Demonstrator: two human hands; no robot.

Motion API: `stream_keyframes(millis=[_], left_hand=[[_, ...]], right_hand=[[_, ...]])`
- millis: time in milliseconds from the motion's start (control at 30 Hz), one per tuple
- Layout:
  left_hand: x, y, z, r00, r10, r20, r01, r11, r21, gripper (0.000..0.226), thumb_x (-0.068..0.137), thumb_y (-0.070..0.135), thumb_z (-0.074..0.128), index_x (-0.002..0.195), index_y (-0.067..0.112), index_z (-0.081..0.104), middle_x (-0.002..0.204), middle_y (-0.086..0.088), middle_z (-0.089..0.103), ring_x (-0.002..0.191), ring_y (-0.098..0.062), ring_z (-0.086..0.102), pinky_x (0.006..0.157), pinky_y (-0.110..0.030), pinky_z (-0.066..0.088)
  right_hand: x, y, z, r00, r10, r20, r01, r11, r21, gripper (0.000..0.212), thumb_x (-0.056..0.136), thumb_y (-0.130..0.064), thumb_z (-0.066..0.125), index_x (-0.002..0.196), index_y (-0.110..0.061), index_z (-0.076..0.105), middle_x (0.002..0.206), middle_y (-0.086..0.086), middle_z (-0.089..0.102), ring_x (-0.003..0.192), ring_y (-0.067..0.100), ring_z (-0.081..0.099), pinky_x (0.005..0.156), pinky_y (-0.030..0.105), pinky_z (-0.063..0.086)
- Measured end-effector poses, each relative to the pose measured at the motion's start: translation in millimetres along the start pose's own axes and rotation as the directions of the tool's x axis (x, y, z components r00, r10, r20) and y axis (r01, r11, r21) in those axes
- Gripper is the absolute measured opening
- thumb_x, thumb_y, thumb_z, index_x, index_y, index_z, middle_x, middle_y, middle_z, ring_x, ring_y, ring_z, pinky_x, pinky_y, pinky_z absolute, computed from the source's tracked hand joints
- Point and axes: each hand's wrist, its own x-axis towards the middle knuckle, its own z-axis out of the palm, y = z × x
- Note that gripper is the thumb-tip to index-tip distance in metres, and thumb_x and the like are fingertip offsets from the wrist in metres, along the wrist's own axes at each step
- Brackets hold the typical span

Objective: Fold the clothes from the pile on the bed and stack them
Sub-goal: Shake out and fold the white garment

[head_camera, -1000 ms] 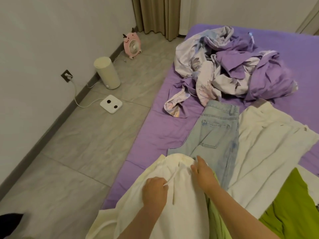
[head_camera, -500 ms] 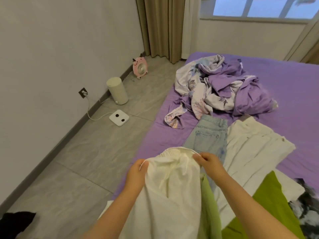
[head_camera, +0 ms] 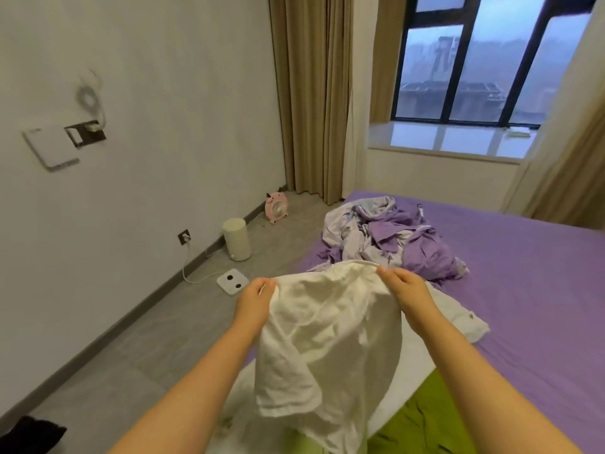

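A white garment (head_camera: 330, 335) hangs in the air in front of me, held up by its top edge. My left hand (head_camera: 257, 298) pinches the left end of that edge and my right hand (head_camera: 404, 290) grips the right end. Below it lie a green garment (head_camera: 425, 424) and another white garment (head_camera: 458, 317) on the purple bed (head_camera: 523, 290). The raised cloth hides the jeans.
A crumpled purple and white floral heap (head_camera: 386, 240) lies further up the bed. On the grey floor at the left stand a cream cylinder (head_camera: 236, 239), a pink fan (head_camera: 276, 208) and a white scale (head_camera: 231, 281). A dark item (head_camera: 29, 434) lies at the bottom left.
Both hands have lifted the white garment off the bed and spread its top edge apart. My view has tilted up, bringing the window and curtains into sight.
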Motion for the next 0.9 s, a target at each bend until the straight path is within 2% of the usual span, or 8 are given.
stream_keyframes(millis=[133,233,333,400,500,667,800,900], left_hand=[[-22.4,39.0,-6.4,0.998,0.039,0.057,-0.036,0.998,-0.052,0.028,0.101,0.030,0.044,0.096,0.008,0.060,0.094,-0.008,0.059,0.085,-0.022,0.053,0.076,-0.033,0.043],[-38.9,62.6,-10.0,0.982,0.061,0.176,-0.056,0.998,-0.031,0.035,0.098,0.039,0.047,0.088,0.009,0.062,0.087,-0.008,0.060,0.078,-0.019,0.053,0.070,-0.030,0.041],[-63.2,79.3,-8.6,0.926,0.122,0.358,-0.136,0.991,0.014,0.034,0.096,0.046,0.048,0.097,0.016,0.064,0.091,0.000,0.063,0.079,-0.013,0.057,0.071,-0.026,0.044],[-82.5,91.5,-5.8,0.877,0.199,0.436,-0.185,0.980,-0.075,0.030,0.096,0.043,0.050,0.117,0.025,0.059,0.107,0.005,0.062,0.090,-0.009,0.059,0.076,-0.023,0.048],[-109.7,113.7,-0.5,0.786,0.338,0.518,-0.278,0.941,-0.193,0.040,0.094,0.040,0.055,0.133,0.030,0.050,0.119,0.011,0.054,0.111,-0.009,0.054,0.088,-0.024,0.044],[-151.6,140.3,8.6,0.612,0.424,0.668,-0.334,0.904,-0.268,0.023,0.092,0.026,0.063,0.114,0.021,0.062,0.104,0.009,0.066,0.088,0.005,0.062,0.068,-0.005,0.047],[-176.1,150.7,14.3,0.513,0.452,0.730,-0.293,0.891,-0.346,0.009,0.089,0.019,0.067,0.090,0.016,0.059,0.088,0.000,0.065,0.077,-0.004,0.063,0.066,-0.011,0.047],[-196.1,156.8,24.9,0.395,0.455,0.798,-0.300,0.885,-0.357,0.011,0.089,0.019,0.067,0.091,0.014,0.057,0.085,-0.005,0.060,0.074,-0.012,0.057,0.066,-0.016,0.044]], right_hand=[[-26.2,-45.2,-28.6,0.992,-0.124,0.011,0.125,0.991,-0.045,0.042,0.090,-0.035,0.063,0.063,-0.004,0.053,0.063,0.002,0.039,0.063,0.016,0.036,0.062,0.031,0.027],[-45.0,-81.9,-47.0,0.983,-0.177,0.054,0.182,0.979,-0.093,0.032,0.092,-0.034,0.061,0.083,-0.004,0.067,0.069,-0.002,0.055,0.065,0.011,0.048,0.061,0.025,0.038],[-69.9,-113.6,-61.3,0.961,-0.207,0.181,0.231,0.965,-0.121,0.032,0.094,-0.034,0.058,0.080,-0.007,0.066,0.067,-0.008,0.054,0.062,0.006,0.049,0.058,0.015,0.040],[-87.9,-128.9,-64.3,0.942,-0.202,0.268,0.240,0.964,-0.118,0.028,0.092,-0.039,0.059,0.073,-0.020,0.067,0.063,-0.015,0.053,0.059,0.001,0.050,0.058,0.012,0.041],[-112.7,-140.6,-59.0,0.929,-0.180,0.324,0.238,0.960,-0.148,0.037,0.079,-0.056,0.065,0.074,-0.020,0.063,0.064,-0.011,0.049,0.060,0.006,0.046,0.059,0.017,0.038],[-157.5,-148.8,-63.5,0.953,-0.158,0.259,0.202,0.968,-0.150,0.039,0.073,-0.060,0.072,0.072,-0.022,0.067,0.072,0.004,0.059,0.069,0.019,0.055,0.069,0.032,0.045],[-201.6,-157.9,-89.5,0.975,-0.151,0.163,0.183,0.963,-0.200,0.040,0.072,-0.060,0.070,0.059,-0.025,0.055,0.061,-0.004,0.050,0.060,0.012,0.048,0.062,0.024,0.040],[-233.3,-156.8,-109.7,0.987,-0.145,0.065,0.157,0.956,-0.250,0.038,0.078,-0.054,0.066,0.058,-0.025,0.050,0.061,-0.003,0.044,0.062,0.012,0.042,0.061,0.023,0.035]])
